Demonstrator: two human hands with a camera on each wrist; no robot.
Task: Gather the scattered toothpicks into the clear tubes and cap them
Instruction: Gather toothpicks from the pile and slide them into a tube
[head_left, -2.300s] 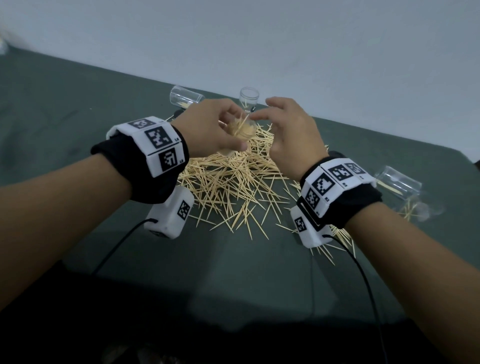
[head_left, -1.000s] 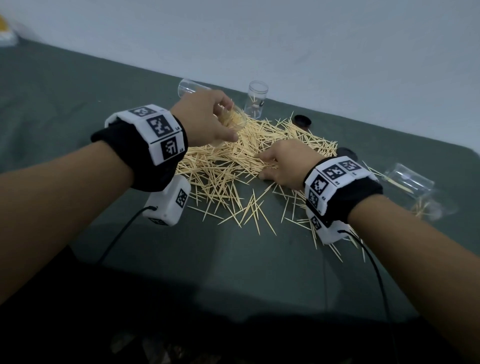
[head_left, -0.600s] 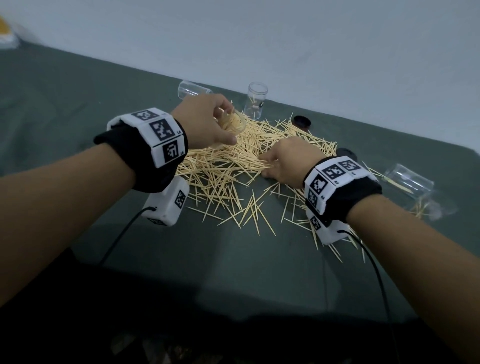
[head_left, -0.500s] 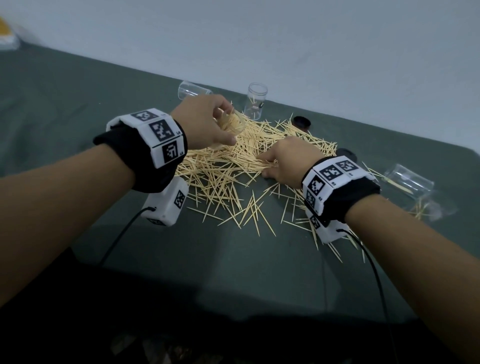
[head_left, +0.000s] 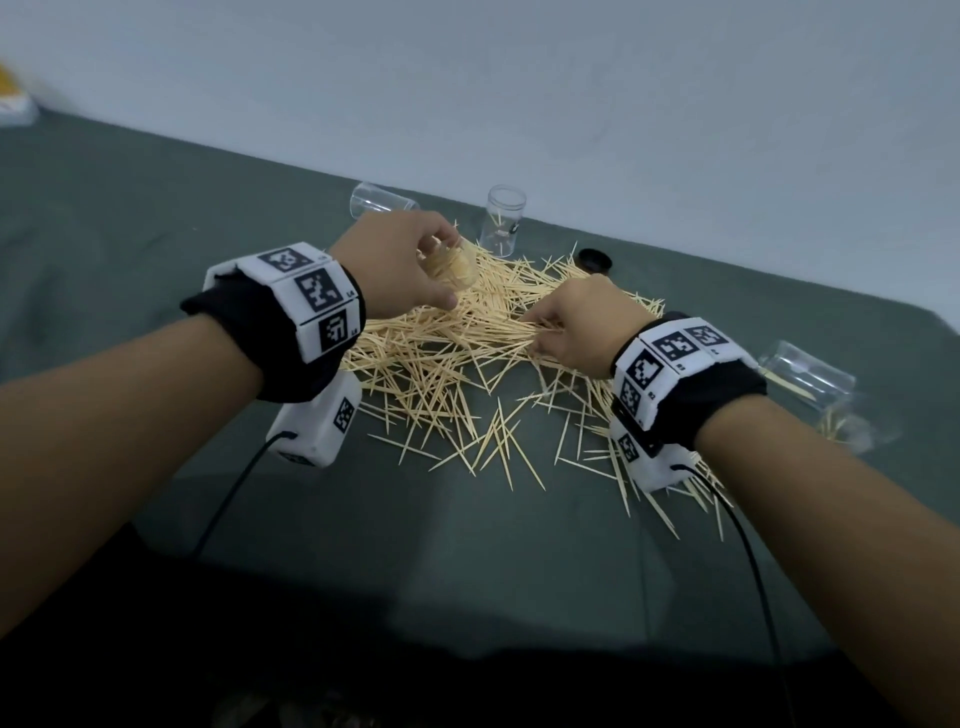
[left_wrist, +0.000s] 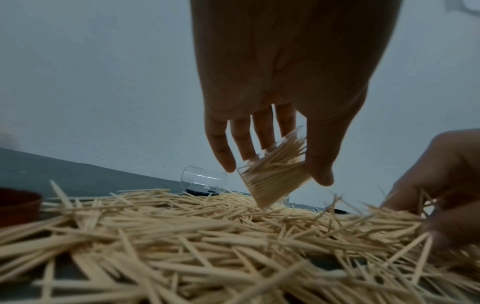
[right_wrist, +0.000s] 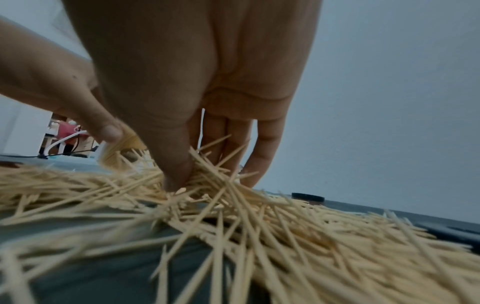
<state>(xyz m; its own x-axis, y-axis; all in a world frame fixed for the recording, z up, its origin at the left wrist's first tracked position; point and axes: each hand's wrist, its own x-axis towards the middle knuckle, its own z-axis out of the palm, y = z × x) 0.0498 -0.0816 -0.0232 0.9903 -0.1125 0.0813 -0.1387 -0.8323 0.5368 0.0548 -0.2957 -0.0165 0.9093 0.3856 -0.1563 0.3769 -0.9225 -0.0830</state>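
A wide pile of wooden toothpicks (head_left: 457, 364) covers the green cloth. My left hand (head_left: 400, 270) holds a clear tube (left_wrist: 275, 174) packed with toothpicks, tilted above the pile's far side, thumb on one side and fingers on the other. My right hand (head_left: 576, 327) is down in the pile, thumb and fingers pinching a bunch of toothpicks (right_wrist: 202, 181). An upright clear tube (head_left: 503, 221) stands behind the pile. One empty tube (head_left: 379, 200) lies on its side at the back left, another tube (head_left: 808, 376) at the right holds a few toothpicks.
A black cap (head_left: 595, 260) lies behind the pile, and a dark red cap (left_wrist: 18, 205) shows at the left of the left wrist view. A grey wall runs close behind the table. Bare green cloth (head_left: 467, 561) lies in front of the pile.
My right hand dropped from the held tube's mouth into the pile and closed on a bunch of toothpicks. The left hand kept holding the filled tube, lowering slightly.
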